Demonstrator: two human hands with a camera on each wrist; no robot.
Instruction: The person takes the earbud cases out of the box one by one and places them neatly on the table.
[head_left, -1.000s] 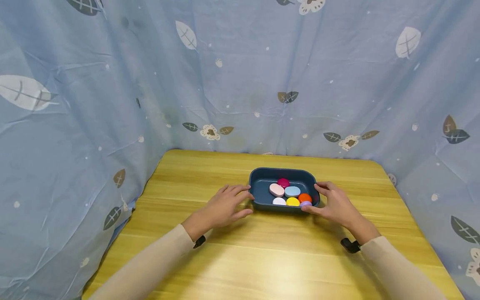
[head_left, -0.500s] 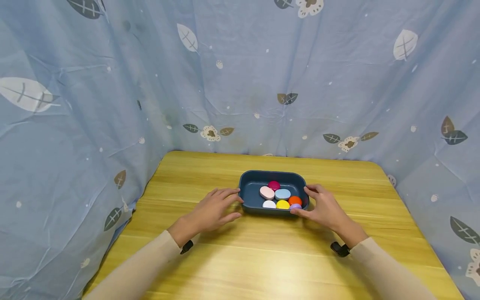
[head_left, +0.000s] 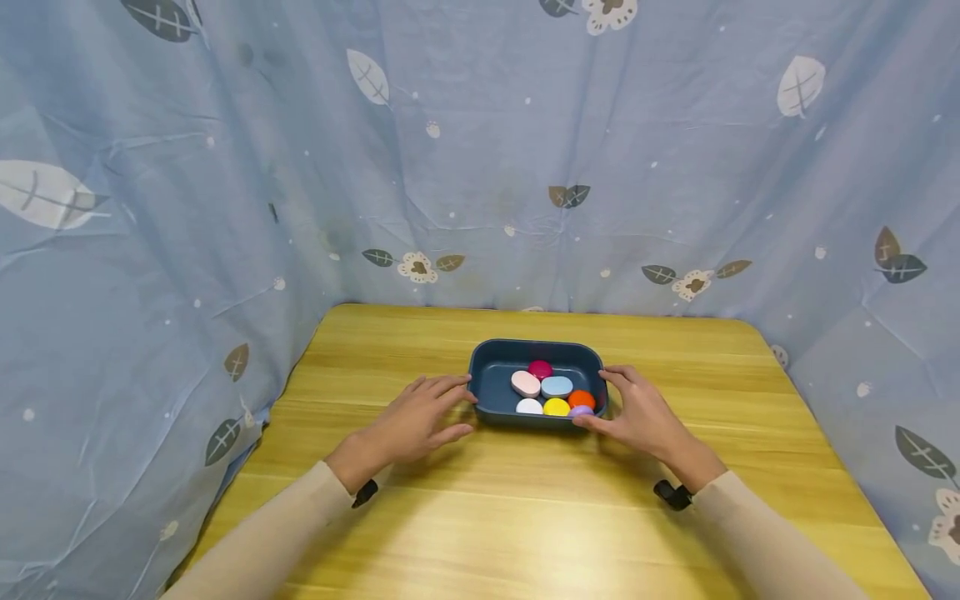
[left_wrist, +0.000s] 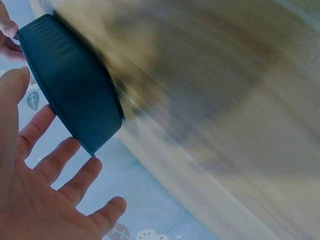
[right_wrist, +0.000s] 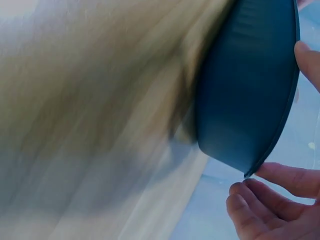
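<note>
A dark blue rounded rectangular tray (head_left: 493, 396) stands on the wooden table, with several smooth rounded pieces inside. Among them are a pale pink oval (head_left: 526, 383), a light blue oval (head_left: 557, 387), a magenta round (head_left: 540, 368), a yellow piece (head_left: 557, 407) and an orange one (head_left: 582, 400). My left hand (head_left: 412, 421) touches the tray's left end with its fingertips, the thumb standing apart from it. At the front right corner my right hand (head_left: 648, 421) holds the rim between thumb and index finger. In the right wrist view, the other fingers (right_wrist: 250, 212) lie off the rim.
The wooden table (head_left: 510, 517) spreads on all sides of the tray. A blue curtain with leaf prints (head_left: 480, 150) hangs behind the table and along both sides. Both wrists carry a small black device (head_left: 672, 495).
The tray has slid leftward across the table with its pieces inside. Both hands have moved left along with it, mostly in the first half second.
</note>
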